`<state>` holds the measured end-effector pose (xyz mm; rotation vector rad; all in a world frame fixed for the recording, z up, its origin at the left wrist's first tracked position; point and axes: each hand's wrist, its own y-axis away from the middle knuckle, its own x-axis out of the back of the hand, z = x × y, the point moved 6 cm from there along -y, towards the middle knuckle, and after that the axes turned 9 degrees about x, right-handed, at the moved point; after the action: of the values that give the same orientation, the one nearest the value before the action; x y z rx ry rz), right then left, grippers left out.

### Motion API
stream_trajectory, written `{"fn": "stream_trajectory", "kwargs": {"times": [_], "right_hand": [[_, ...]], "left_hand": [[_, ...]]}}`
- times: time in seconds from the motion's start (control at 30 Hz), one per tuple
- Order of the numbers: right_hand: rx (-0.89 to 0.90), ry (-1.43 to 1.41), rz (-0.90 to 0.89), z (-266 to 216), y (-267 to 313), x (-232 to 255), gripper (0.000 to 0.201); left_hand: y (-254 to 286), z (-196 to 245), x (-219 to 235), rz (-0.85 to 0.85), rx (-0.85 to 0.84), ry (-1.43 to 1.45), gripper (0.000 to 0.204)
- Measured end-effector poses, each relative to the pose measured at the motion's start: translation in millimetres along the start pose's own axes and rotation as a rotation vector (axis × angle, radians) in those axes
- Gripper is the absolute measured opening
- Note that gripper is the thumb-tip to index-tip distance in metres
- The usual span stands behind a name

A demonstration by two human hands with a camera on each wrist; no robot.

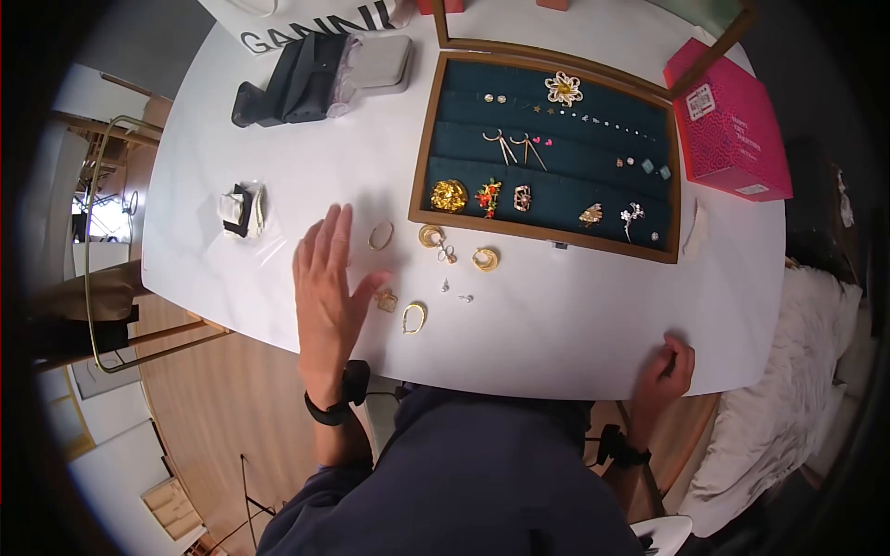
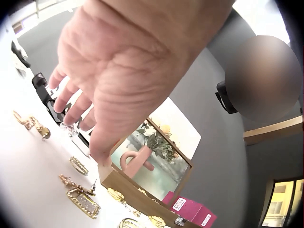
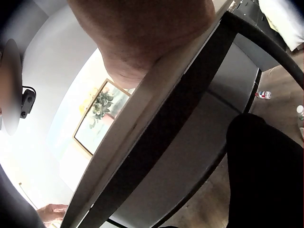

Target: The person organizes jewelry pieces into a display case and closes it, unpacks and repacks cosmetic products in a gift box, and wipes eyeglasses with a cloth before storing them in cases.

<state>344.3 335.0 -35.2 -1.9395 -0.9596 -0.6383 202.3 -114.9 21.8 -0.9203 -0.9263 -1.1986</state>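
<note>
My left hand (image 1: 326, 278) hovers flat over the white table (image 1: 565, 324), fingers straight and spread, holding nothing. Just right of it lie loose gold pieces: a thin bangle (image 1: 380, 235), a square earring (image 1: 387, 300), a hoop (image 1: 413, 318) and a chunky hoop (image 1: 485, 259). In the left wrist view the left hand (image 2: 114, 80) hangs above the bangle (image 2: 79, 166) and the square earring (image 2: 84, 203). My right hand (image 1: 666, 369) rests on the table's near edge, fingers curled, nothing visible in it. The right wrist view shows only the heel of the right hand (image 3: 142, 38) above the table rim (image 3: 156, 128).
A wood-framed tray (image 1: 422, 148) lined in dark green holds several brooches and earrings. A pink box (image 1: 728, 125) stands to its right. A black pouch (image 1: 297, 79) and a grey case (image 1: 375, 63) lie at the back left, a small wrapped packet (image 1: 243, 210) at the left.
</note>
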Motion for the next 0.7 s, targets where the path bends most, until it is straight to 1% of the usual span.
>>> {"fn": "stream_trajectory", "kwargs": {"times": [0.03,0.07,0.1,0.17,0.2,0.3,0.37,0.43,0.5,0.53,0.57,0.63,0.7], "right_hand": [[0.008,0.010,0.007,1.5,0.4,-0.1,0.015],[0.016,0.021,0.014,1.9,0.4,-0.7,0.015],[0.018,0.017,0.010,1.1,-0.2,-1.6,0.015],[0.048,0.032,0.026,-2.6,-2.3,-0.8,0.020],[0.053,0.027,0.020,-2.3,-2.1,-1.5,0.020],[0.053,0.031,0.015,-0.5,-1.1,-2.0,0.021],[0.048,0.041,0.008,-0.2,-1.3,-1.7,0.022],[0.037,0.027,-0.001,4.2,-0.3,-1.7,0.022],[0.019,0.005,-0.026,7.8,3.9,-3.9,0.022],[0.026,0.019,-0.011,8.4,4.2,-3.6,0.022],[0.035,0.034,0.008,9.2,3.0,-3.3,0.022],[0.038,0.017,0.003,12.0,3.1,-4.1,0.022],[0.039,0.000,-0.014,12.3,3.1,-3.9,0.023]], "left_hand": [[0.2,8.3,2.4,-0.004,-0.033,0.013,0.078],[4.1,14.1,4.0,0.007,-0.061,-0.148,0.084],[7.5,20.4,7.2,0.008,-0.055,-0.151,0.084],[13.2,36.6,10.2,-0.019,-0.098,-0.176,0.087],[14.9,40.2,9.8,-0.040,-0.102,-0.165,0.091],[18.6,48.8,11.5,-0.043,-0.129,-0.145,0.092],[17.4,48.7,13.6,-0.049,-0.112,-0.119,0.091],[16.3,40.9,21.4,0.045,-0.061,-0.056,0.074],[12.9,16.2,29.3,0.131,0.045,-0.026,0.036],[11.0,2.1,31.2,0.227,0.068,-0.004,0.019],[10.1,-13.3,32.3,0.259,0.114,-0.033,0.016],[10.2,-36.7,33.9,0.227,0.172,-0.019,0.016],[10.5,-53.5,38.8,0.234,0.194,-0.033,0.016]]}}
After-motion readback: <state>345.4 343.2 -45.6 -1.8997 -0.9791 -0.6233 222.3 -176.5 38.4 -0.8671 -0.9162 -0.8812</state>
